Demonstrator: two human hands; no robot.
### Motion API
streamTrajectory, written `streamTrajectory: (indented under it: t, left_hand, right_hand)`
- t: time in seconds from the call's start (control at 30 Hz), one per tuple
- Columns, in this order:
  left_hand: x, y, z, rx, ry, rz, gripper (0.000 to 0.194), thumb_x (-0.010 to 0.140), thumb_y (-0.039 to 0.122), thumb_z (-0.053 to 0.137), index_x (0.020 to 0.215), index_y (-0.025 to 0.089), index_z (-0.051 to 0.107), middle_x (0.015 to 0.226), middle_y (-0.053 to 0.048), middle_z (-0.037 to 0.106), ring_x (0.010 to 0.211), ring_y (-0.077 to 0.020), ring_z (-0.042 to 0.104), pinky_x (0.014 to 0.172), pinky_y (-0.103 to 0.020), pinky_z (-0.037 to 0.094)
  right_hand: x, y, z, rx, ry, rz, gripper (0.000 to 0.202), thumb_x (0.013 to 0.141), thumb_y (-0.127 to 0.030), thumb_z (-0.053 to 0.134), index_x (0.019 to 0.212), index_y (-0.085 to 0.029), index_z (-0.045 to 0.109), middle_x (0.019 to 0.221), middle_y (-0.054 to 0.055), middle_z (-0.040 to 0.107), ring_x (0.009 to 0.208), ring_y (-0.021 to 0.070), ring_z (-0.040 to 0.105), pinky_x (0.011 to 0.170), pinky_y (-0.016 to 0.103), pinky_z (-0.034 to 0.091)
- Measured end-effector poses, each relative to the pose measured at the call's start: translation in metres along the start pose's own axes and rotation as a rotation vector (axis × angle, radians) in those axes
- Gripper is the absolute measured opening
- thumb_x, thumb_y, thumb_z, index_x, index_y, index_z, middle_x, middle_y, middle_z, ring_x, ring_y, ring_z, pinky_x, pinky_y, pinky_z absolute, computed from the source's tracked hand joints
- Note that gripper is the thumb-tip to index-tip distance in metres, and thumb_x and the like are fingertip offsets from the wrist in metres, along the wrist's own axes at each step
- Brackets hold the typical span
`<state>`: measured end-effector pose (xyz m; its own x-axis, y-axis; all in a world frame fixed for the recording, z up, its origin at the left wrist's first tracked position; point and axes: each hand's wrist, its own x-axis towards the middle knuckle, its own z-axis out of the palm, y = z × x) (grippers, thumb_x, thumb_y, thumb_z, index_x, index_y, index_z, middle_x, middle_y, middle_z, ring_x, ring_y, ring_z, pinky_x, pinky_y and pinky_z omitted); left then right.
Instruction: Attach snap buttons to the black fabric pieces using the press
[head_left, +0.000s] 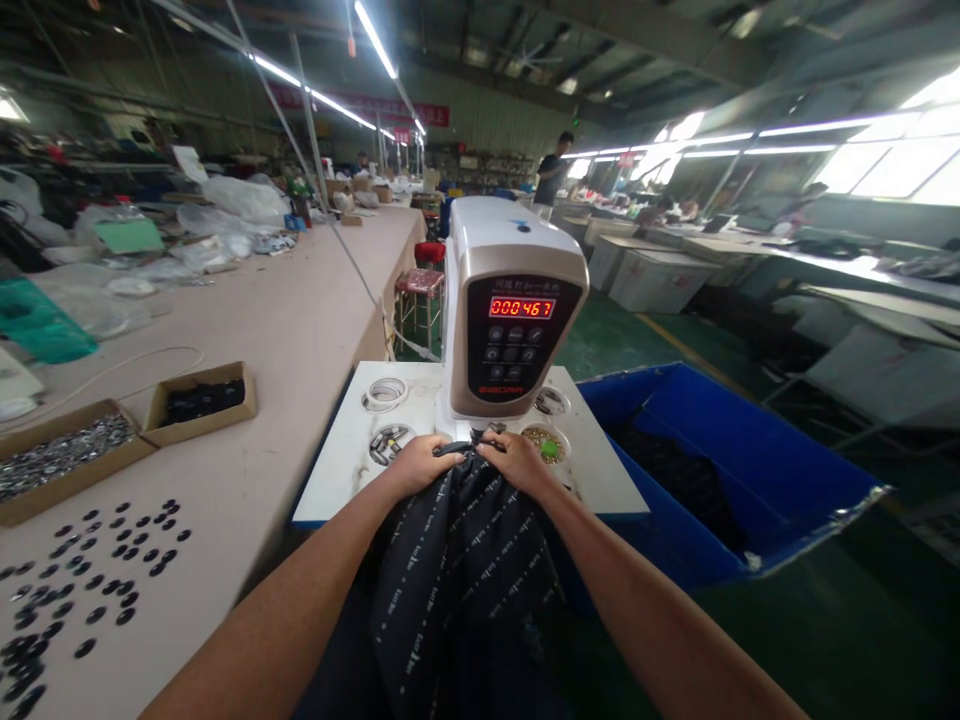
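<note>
Dark printed fabric (465, 540) with rows of small white lettering hangs from both hands down over my lap. My left hand (424, 465) pinches its upper edge on one side, and my right hand (517, 460) grips the same edge on the other. That edge lies right beneath the head of a white button-fastening machine (517, 330), whose red display reads 000467. The exact contact point under the head is hidden by fabric and fingers. Around the machine spreads a white work plate (330, 480) with round cups of small metal parts.
On the long table (300, 370) at left stand a cardboard box of metal pieces (67, 455) and a smaller box of black pieces (199, 400). Several dark round buttons (90, 580) lie loose nearby. A blue bin (787, 480) with dark cloth stands right. A person (553, 175) stands beyond.
</note>
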<state>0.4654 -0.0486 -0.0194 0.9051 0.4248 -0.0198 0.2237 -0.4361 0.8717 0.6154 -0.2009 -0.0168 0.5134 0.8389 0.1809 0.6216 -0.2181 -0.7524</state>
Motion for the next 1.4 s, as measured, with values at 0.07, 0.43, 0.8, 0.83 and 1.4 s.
streamTrajectory:
  t: [0.07,0.43,0.8,0.83,1.4]
  left_hand:
    - [0.0,0.0,0.0,-0.002,0.002,-0.005,0.028,0.075,0.046,0.062,0.079,0.018,0.066,0.074,-0.001,0.066,0.074,-0.0201,0.059,0.069,-0.029,0.041]
    - [0.001,-0.003,0.001,-0.035,-0.014,-0.012,0.03,0.075,0.046,0.063,0.084,0.018,0.067,0.08,-0.002,0.069,0.08,-0.0211,0.061,0.071,-0.029,0.043]
    - [0.001,-0.004,0.0,-0.016,0.007,-0.018,0.031,0.075,0.045,0.065,0.084,0.016,0.068,0.08,-0.002,0.07,0.078,-0.0212,0.062,0.071,-0.029,0.043]
    - [0.001,-0.003,0.0,-0.009,0.014,-0.017,0.031,0.074,0.045,0.065,0.085,0.016,0.069,0.08,-0.002,0.07,0.078,-0.0213,0.062,0.071,-0.029,0.043]
    - [-0.047,0.044,0.015,0.086,0.17,-0.001,0.019,0.075,0.031,0.059,0.084,0.016,0.068,0.081,-0.004,0.069,0.08,-0.0215,0.061,0.074,-0.03,0.042]
  right_hand:
    - [0.0,0.0,0.0,-0.001,0.008,0.007,0.027,0.082,-0.035,0.061,0.101,-0.022,0.075,0.103,0.004,0.075,0.099,0.0242,0.067,0.091,0.034,0.048]
    - [-0.003,-0.005,-0.004,0.016,-0.003,0.014,0.026,0.082,-0.033,0.06,0.1,-0.022,0.075,0.1,0.002,0.075,0.094,0.0229,0.068,0.089,0.032,0.048]
    - [0.001,-0.003,-0.003,0.051,-0.017,0.02,0.024,0.081,-0.034,0.059,0.092,-0.019,0.075,0.092,0.002,0.075,0.088,0.0221,0.067,0.08,0.029,0.047]
    - [0.003,-0.004,-0.004,0.052,-0.019,0.02,0.024,0.081,-0.034,0.059,0.089,-0.018,0.075,0.088,0.002,0.075,0.086,0.0217,0.067,0.078,0.028,0.047]
    - [-0.027,-0.027,-0.022,0.042,0.064,0.02,0.023,0.08,-0.035,0.063,0.093,-0.02,0.076,0.093,0.003,0.075,0.089,0.0229,0.068,0.084,0.031,0.047]
